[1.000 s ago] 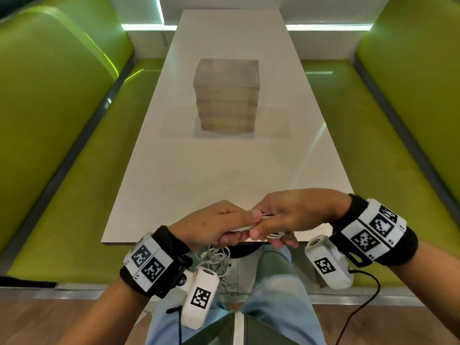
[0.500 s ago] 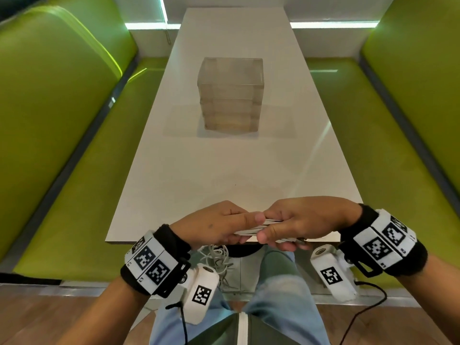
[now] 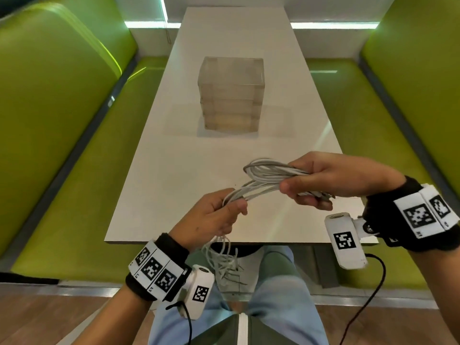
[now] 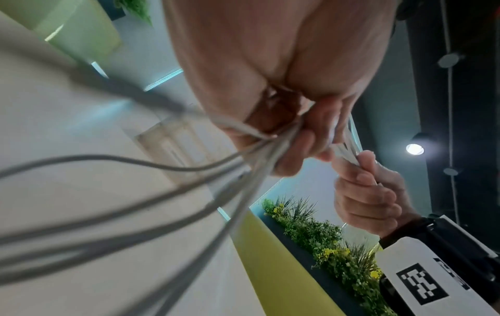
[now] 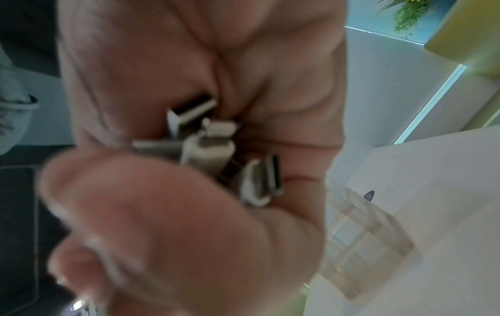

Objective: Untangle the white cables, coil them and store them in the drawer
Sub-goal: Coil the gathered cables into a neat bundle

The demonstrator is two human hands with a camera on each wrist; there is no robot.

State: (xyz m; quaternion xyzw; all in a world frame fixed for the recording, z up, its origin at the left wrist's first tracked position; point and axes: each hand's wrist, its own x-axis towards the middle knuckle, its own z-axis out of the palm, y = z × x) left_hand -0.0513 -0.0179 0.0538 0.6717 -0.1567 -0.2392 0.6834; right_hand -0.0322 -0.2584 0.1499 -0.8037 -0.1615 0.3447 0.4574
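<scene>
A bundle of white cables [image 3: 263, 179] stretches between my two hands above the near end of the white table [image 3: 199, 158]. My right hand [image 3: 321, 181] grips looped strands and several plug ends [image 5: 213, 147] in its fist. My left hand [image 3: 219, 215] holds the strands lower down, and the slack [image 3: 221, 257] hangs tangled below the table edge. In the left wrist view the cables [image 4: 259, 154] run through the curled fingers. A clear drawer unit [image 3: 232, 95] with its drawers shut stands at mid table, beyond both hands.
Green padded benches [image 3: 62, 120] run along both sides of the table. My legs in blue jeans [image 3: 273, 295] are below the near table edge. A black wire [image 3: 366, 302] trails from the right wrist camera. Planters with greenery [image 4: 324, 239] sit behind the benches.
Both hands have risen from the table edge and parted. The right hand moved up and right, drawing the cable bundle out over the table; the left still holds the trailing strands.
</scene>
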